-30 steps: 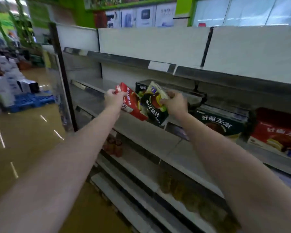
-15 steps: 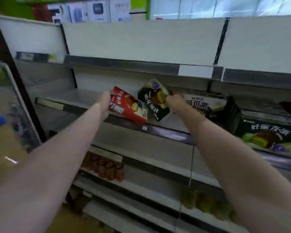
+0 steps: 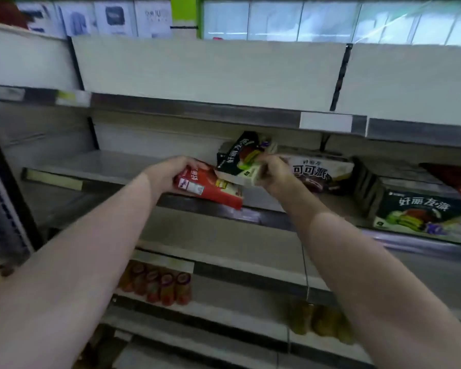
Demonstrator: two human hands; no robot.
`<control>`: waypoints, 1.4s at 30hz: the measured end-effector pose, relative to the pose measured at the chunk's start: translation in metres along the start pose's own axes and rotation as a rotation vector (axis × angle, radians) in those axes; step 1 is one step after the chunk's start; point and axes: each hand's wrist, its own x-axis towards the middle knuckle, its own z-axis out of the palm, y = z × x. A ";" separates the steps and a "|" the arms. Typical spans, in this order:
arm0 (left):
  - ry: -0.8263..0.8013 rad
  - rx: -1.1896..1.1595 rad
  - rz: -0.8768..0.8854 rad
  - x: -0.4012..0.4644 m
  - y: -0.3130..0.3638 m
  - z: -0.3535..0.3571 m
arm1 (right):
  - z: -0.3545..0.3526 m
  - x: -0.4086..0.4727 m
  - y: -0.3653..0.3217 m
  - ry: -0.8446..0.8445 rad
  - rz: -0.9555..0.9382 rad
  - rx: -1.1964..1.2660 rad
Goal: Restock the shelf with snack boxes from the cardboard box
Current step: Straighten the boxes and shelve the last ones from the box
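Snack boxes at shelf (image 3: 112,166) edge, head view: red box (image 3: 210,189) gripped by left hand (image 3: 168,173), dark green box (image 3: 240,158) pinched tilted by right hand (image 3: 274,173). Angled, probably for sliding in beside stocked cocoa-pie box (image 3: 317,173). Cardboard box not seen.

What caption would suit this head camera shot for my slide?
Left hand grips a red snack box and right hand a dark green snack box at the shelf.

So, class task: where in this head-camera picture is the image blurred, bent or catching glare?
Head view: the wide lens bows the shelf edge; both forearms smear at the bottom; the bottles are soft; print on the red box and dark box is only partly readable; the top windows are washed out.
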 end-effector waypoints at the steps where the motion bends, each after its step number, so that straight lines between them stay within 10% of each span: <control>1: -0.009 -0.013 -0.001 0.001 0.002 0.002 | 0.003 -0.002 0.002 -0.026 0.003 0.012; 12: -0.072 0.145 0.057 0.001 0.015 0.006 | -0.010 0.009 0.004 -0.032 -0.031 -0.073; 28: 0.581 -0.255 0.169 0.062 -0.017 -0.046 | -0.046 0.050 0.036 0.049 -0.019 -0.348; 31: 0.614 -0.340 0.157 0.111 -0.040 -0.083 | -0.043 0.048 0.043 0.104 -0.075 -0.746; 42: 0.351 -0.285 0.249 0.036 -0.037 -0.058 | -0.021 0.063 0.050 0.345 -0.063 -1.092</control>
